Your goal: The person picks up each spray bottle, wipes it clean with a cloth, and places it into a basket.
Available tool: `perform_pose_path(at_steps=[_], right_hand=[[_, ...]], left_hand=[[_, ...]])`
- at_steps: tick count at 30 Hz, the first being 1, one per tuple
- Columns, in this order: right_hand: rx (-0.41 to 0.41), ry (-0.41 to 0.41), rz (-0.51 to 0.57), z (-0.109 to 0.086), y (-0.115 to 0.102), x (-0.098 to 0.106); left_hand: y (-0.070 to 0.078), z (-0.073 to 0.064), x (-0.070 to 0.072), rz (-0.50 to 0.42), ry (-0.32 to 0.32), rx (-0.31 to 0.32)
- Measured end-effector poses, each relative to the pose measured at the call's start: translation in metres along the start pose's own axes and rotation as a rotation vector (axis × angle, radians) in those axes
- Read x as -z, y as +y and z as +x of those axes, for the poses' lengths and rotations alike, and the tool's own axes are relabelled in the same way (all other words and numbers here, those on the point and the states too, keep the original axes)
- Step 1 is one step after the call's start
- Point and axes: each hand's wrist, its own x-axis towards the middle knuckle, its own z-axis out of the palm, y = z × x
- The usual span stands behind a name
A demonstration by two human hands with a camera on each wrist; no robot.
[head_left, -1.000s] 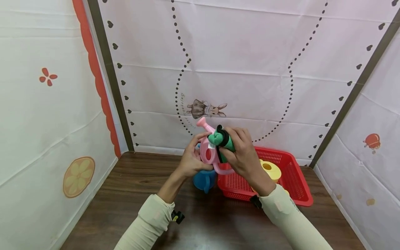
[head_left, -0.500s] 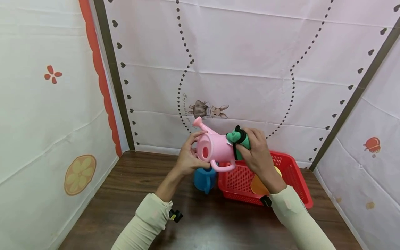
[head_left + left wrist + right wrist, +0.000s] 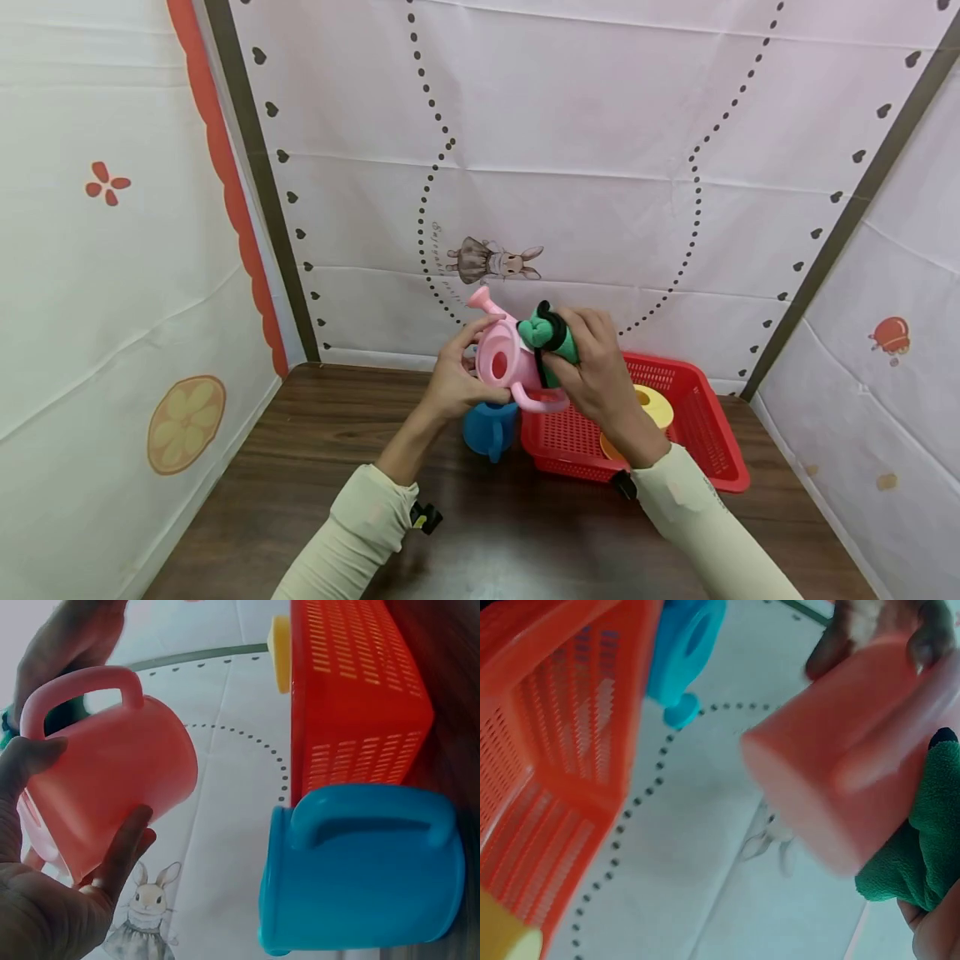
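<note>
Pink watering can [image 3: 124, 780]: held clear of the tabletop [image 3: 337, 417], tilted, top end toward the wearer, near the red basket [image 3: 708, 425]. Left grip [image 3: 456, 382]: closed around that end, thumb and fingers on opposing sides. Right grip [image 3: 597, 360]: clutching a green cloth [image 3: 537, 332] against the can's side. Assessment: probably light, stiff plastic, not readily broken, though the smooth curve may slip. Handle [image 3: 82, 680] or round middle should suit a hold; the slender spout [image 3: 482, 300] looks weakest.

Rabbit-print backdrop [image 3: 570, 208] behind brown table [image 3: 337, 433]
</note>
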Motion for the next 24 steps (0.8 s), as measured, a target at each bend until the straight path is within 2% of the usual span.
perform_pose_path(at_steps=[5, 8, 10, 16, 20, 24], right_hand=[[0.195, 0.02, -0.036, 0.004, -0.02, -0.007], [0.297, 0.012, -0.098, 0.007, -0.028, -0.009], [0.33, 0.004, -0.129, 0.008, -0.031, -0.009], [0.317, -0.013, -0.126, 0.006, -0.028, -0.009], [0.263, -0.022, -0.095, 0.001, -0.023, -0.005], [0.213, -0.011, -0.092, -0.003, -0.011, 0.001]], left_hand=[[-0.002, 0.001, -0.005, -0.07, 0.015, 0.006], [0.0, 0.002, -0.006, -0.071, 0.032, 0.018], [0.001, 0.003, -0.007, -0.044, 0.042, 0.025], [0.001, 0.002, -0.007, -0.001, 0.038, 0.002], [0.0, 0.001, -0.005, 0.007, 0.043, -0.021], [0.002, 0.001, -0.001, 0.001, 0.065, -0.007]])
